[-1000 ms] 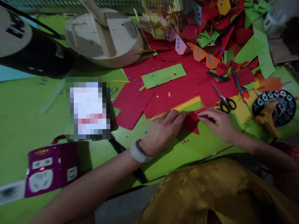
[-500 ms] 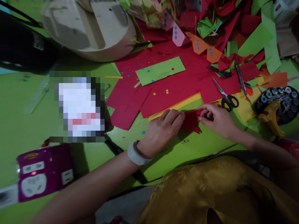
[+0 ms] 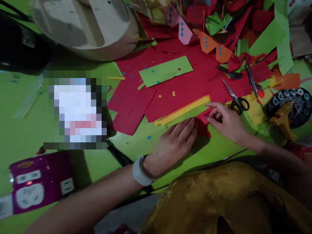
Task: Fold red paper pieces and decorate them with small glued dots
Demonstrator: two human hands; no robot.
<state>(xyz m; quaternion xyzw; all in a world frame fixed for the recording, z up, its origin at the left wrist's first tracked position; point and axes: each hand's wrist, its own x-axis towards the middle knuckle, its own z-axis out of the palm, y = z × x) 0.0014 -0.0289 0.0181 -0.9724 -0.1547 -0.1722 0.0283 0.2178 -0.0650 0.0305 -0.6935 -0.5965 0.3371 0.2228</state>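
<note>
A small folded piece of red paper [image 3: 203,125] lies on the green table [image 3: 29,130] near its front edge. My left hand [image 3: 176,141] lies flat with its fingers stretched out, pressing down on the paper's left part. My right hand [image 3: 225,120] has its fingers curled and pinches the paper's right edge. A white band sits on my left wrist. Most of the paper is hidden under my fingers.
Large red sheets [image 3: 170,94], a green strip [image 3: 165,70] and yellow strips [image 3: 182,110] lie behind my hands. Black-handled scissors [image 3: 236,99] rest at the right beside a yellow glue gun [image 3: 282,122]. A heap of coloured cut paper [image 3: 231,29] fills the back right. A purple power strip [image 3: 39,183] sits front left.
My left hand has flattened and slid slightly toward me over the red paper. My right hand's fingers have shifted along the paper's right edge. The view has tilted slightly downward.
</note>
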